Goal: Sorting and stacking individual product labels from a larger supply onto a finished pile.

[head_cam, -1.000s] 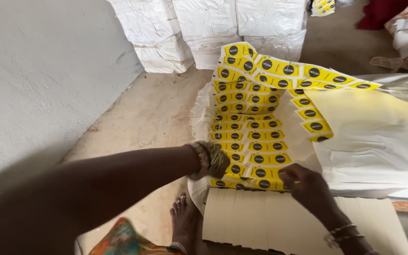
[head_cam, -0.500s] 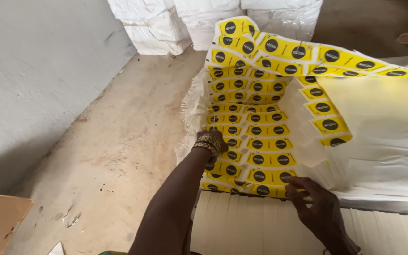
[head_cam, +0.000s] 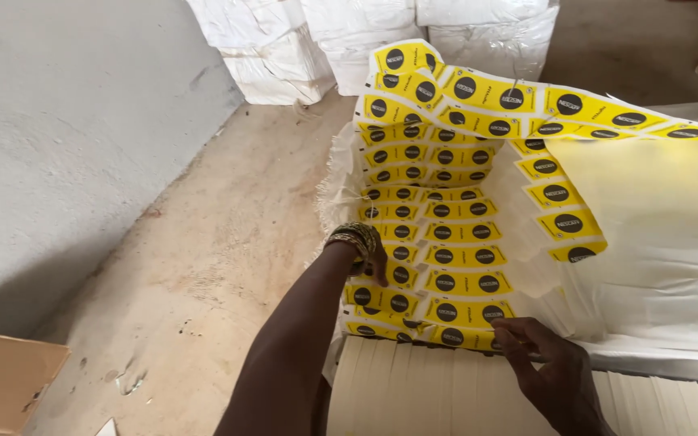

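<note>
Our left hand (head_cam: 371, 257) lies on the yellow label stack (head_cam: 438, 242), fingers hidden; we cannot tell their state. Our right hand (head_cam: 547, 367) pinches the stack's near edge.

Sandy concrete floor (head_cam: 203, 266), white wrapped bales (head_cam: 349, 40) stacked at back, cardboard box (head_cam: 2, 383) near left

White plastic-wrapped bundles (head_cam: 381, 40) are standing stacked at the far end, touching the grey wall (head_cam: 66, 145) that is running along the left. A brown cardboard box (head_cam: 6, 383) is sitting at the near left on the dusty concrete floor (head_cam: 228, 242).
</note>
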